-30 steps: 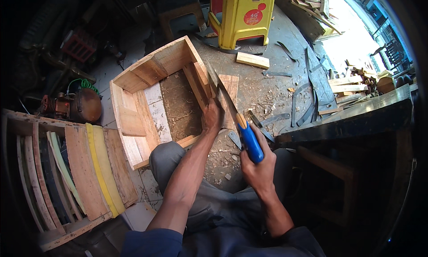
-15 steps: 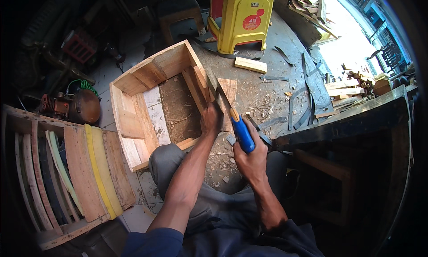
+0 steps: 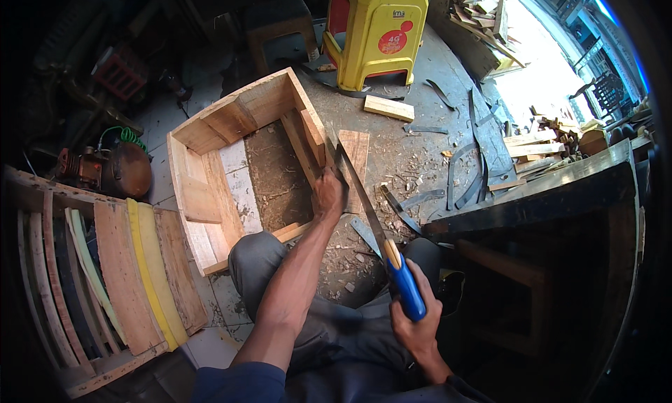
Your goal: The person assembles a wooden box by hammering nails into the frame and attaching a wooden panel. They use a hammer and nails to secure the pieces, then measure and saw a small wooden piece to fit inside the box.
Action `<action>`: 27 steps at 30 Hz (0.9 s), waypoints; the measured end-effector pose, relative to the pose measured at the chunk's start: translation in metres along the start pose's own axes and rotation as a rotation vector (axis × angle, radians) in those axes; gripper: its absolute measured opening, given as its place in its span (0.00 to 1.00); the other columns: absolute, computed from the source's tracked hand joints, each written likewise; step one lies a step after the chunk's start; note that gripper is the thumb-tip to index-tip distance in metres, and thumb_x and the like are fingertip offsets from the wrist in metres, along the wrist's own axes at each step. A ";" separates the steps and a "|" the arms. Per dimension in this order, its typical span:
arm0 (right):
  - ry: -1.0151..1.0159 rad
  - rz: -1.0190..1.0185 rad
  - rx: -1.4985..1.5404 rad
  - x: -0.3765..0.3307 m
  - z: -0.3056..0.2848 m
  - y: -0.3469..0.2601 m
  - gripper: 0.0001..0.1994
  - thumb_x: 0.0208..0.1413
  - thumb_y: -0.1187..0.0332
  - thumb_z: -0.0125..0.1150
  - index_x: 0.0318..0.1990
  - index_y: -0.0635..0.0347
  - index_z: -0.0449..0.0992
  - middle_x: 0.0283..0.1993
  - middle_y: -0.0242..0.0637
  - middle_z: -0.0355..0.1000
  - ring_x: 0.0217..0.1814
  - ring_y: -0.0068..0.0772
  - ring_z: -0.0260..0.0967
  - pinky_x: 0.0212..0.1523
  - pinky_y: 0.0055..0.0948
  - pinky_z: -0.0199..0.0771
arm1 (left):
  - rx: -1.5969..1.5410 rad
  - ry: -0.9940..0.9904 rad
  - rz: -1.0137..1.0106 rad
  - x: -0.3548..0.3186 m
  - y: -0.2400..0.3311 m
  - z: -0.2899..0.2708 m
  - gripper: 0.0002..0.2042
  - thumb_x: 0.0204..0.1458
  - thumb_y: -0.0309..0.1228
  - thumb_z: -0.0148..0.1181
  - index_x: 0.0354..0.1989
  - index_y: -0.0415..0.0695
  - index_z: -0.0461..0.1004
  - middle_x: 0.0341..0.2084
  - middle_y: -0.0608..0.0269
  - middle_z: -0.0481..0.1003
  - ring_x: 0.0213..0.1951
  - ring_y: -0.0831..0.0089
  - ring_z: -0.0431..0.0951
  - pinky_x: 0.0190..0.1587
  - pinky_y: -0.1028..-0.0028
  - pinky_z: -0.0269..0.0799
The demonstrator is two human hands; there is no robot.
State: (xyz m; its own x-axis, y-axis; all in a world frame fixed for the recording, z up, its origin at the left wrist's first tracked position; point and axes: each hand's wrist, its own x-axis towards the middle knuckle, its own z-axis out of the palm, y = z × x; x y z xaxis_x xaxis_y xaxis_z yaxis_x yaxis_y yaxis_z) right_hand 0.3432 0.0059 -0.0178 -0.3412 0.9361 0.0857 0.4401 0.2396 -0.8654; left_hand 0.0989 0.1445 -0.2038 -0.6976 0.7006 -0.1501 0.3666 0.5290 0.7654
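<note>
Rough pale wood is forming the open crate frame (image 3: 231, 172), sitting on a dusty floor (image 3: 413, 158) littered with chips. The left hand (image 3: 327, 193) is pressing down on the frame's right rail, fingers curled over the board. The right hand (image 3: 414, 317) is wrapping tightly round the blue handle of a handsaw (image 3: 378, 231). Since half a second ago, the saw is drawn back toward the body, its long thin blade slanting up to the rail.

Round red sticker (image 3: 394, 40) (yellow stool)
</note>
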 end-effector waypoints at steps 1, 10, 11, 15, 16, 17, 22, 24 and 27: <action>0.002 -0.005 -0.042 -0.029 -0.020 -0.010 0.36 0.44 0.81 0.64 0.67 0.64 0.69 0.54 0.53 0.80 0.54 0.41 0.82 0.53 0.29 0.80 | 0.020 -0.020 0.060 -0.004 0.007 -0.005 0.18 0.70 0.37 0.42 0.45 0.34 0.73 0.37 0.29 0.78 0.45 0.33 0.80 0.44 0.43 0.74; 0.022 0.061 0.030 0.083 0.057 0.015 0.33 0.48 0.78 0.63 0.66 0.60 0.70 0.42 0.60 0.78 0.40 0.53 0.82 0.39 0.36 0.81 | 0.023 -0.023 0.008 0.001 -0.015 0.004 0.20 0.66 0.41 0.46 0.44 0.35 0.75 0.38 0.30 0.79 0.45 0.31 0.79 0.48 0.42 0.74; 0.013 0.064 0.027 0.049 0.037 0.014 0.33 0.47 0.79 0.63 0.66 0.61 0.70 0.46 0.58 0.79 0.41 0.49 0.83 0.41 0.34 0.81 | 0.003 0.040 0.027 0.004 -0.018 0.005 0.17 0.65 0.39 0.48 0.44 0.35 0.75 0.37 0.29 0.79 0.44 0.30 0.79 0.47 0.40 0.74; 0.030 -0.028 -0.038 -0.031 -0.021 -0.020 0.34 0.44 0.82 0.63 0.66 0.64 0.71 0.56 0.52 0.79 0.47 0.39 0.84 0.44 0.30 0.81 | -0.003 -0.021 -0.041 -0.004 0.010 -0.010 0.11 0.63 0.31 0.50 0.43 0.36 0.75 0.36 0.30 0.79 0.43 0.33 0.80 0.47 0.41 0.74; 0.052 -0.044 -0.007 -0.009 -0.005 -0.013 0.34 0.45 0.81 0.63 0.66 0.63 0.71 0.55 0.53 0.79 0.46 0.42 0.84 0.43 0.32 0.81 | 0.002 0.007 -0.008 -0.003 0.007 -0.007 0.11 0.64 0.31 0.49 0.43 0.36 0.75 0.35 0.30 0.79 0.43 0.34 0.80 0.46 0.41 0.75; 0.074 -0.064 0.027 0.015 0.013 -0.006 0.34 0.46 0.81 0.63 0.66 0.63 0.71 0.53 0.54 0.79 0.45 0.45 0.84 0.43 0.33 0.81 | 0.007 0.035 0.026 -0.003 0.002 -0.005 0.11 0.64 0.31 0.48 0.43 0.36 0.75 0.35 0.30 0.79 0.43 0.34 0.81 0.46 0.41 0.75; -0.003 0.091 0.021 0.091 0.060 0.018 0.32 0.47 0.80 0.63 0.65 0.62 0.71 0.53 0.55 0.79 0.45 0.49 0.84 0.42 0.35 0.81 | 0.066 -0.084 0.068 -0.005 -0.023 0.006 0.27 0.68 0.47 0.37 0.49 0.35 0.77 0.42 0.34 0.80 0.46 0.31 0.79 0.50 0.45 0.74; 0.013 0.052 0.025 0.019 0.020 0.008 0.33 0.45 0.80 0.63 0.65 0.64 0.71 0.54 0.54 0.79 0.46 0.44 0.84 0.44 0.33 0.81 | -0.038 -0.028 -0.085 -0.005 -0.014 0.003 0.29 0.68 0.50 0.37 0.49 0.35 0.77 0.41 0.34 0.80 0.46 0.29 0.78 0.51 0.45 0.73; 0.012 0.003 -0.020 -0.044 -0.024 -0.008 0.34 0.44 0.80 0.63 0.65 0.66 0.71 0.56 0.53 0.79 0.47 0.39 0.84 0.45 0.30 0.81 | 0.035 -0.044 -0.092 -0.014 0.011 -0.013 0.30 0.68 0.52 0.38 0.46 0.36 0.80 0.42 0.33 0.80 0.45 0.29 0.79 0.51 0.45 0.75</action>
State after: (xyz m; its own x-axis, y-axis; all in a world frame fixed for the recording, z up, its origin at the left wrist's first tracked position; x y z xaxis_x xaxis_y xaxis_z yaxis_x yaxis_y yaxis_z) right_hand 0.3746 -0.0315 -0.0033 -0.3299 0.9397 0.0896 0.4578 0.2423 -0.8554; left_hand 0.1048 0.1337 -0.1852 -0.7017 0.6684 -0.2466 0.3245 0.6079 0.7246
